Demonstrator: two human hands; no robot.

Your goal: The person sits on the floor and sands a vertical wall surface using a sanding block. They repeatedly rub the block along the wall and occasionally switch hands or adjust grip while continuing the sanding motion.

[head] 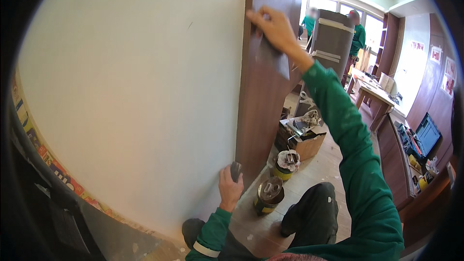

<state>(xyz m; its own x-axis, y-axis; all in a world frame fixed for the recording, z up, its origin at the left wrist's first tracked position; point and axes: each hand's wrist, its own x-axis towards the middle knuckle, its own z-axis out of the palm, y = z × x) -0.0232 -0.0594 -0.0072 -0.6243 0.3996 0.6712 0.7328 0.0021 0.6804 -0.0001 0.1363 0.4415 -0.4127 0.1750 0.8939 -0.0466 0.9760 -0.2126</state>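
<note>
My right hand [272,25] is raised at the front edge of a brown wood-grain panel [259,108], fingers curled. A thin, dark grey sheet [274,58], blurred, hangs from it; its exact kind cannot be told. Low down, where a white wall panel [145,79] meets the brown one, my left hand [231,187] holds a small dark block [236,171] upright against the surface. On the floor just right of that hand stands an opened metal can [268,197] with brown-smeared contents or lid.
Behind the can are a second can [284,168] and a cardboard box [308,145] holding a caulking gun [295,129]. Farther back stand a wrapped tall object [332,43], two people in green, and a wooden worktable [377,92]. A blue toolbox [427,134] lies open on the right cabinet.
</note>
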